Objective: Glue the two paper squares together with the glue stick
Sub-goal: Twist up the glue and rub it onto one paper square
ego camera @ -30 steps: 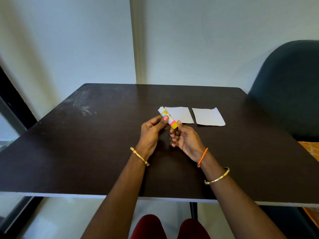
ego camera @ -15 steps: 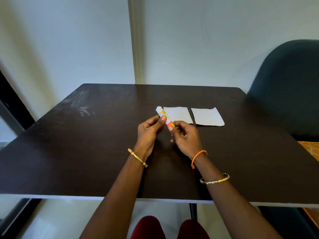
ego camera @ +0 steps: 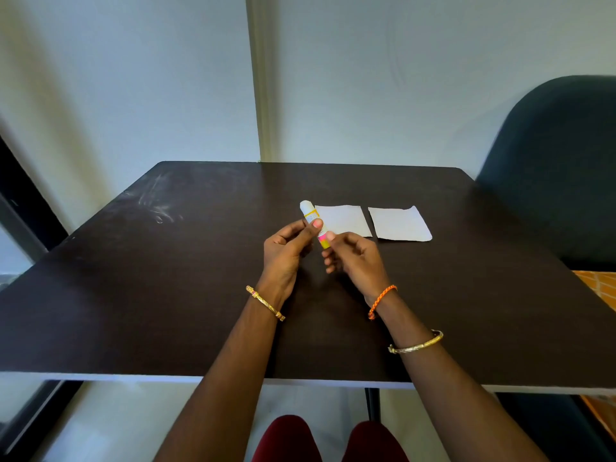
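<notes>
Two white paper squares lie flat side by side on the dark table (ego camera: 166, 278): the left square (ego camera: 345, 220) and the right square (ego camera: 400, 224), a small gap between them. Just in front of the left square I hold a glue stick (ego camera: 311, 216), white with yellow and pink bands, tilted with its white cap pointing up and away. My left hand (ego camera: 288, 253) grips its middle between thumb and fingers. My right hand (ego camera: 353, 258) pinches its lower pink end. Both hands hover above the table, close together.
A dark padded chair (ego camera: 553, 168) stands at the table's right side. A pale wall rises behind the far edge. The table's near edge (ego camera: 133, 377) is white. Chalky scuffs mark the table's far left part (ego camera: 160, 208). My knees show under the table.
My right hand has turned from palm-up to palm-down and closed its fingertips on the stick's lower end. The glue stick has stayed in my left hand at nearly the same tilt.
</notes>
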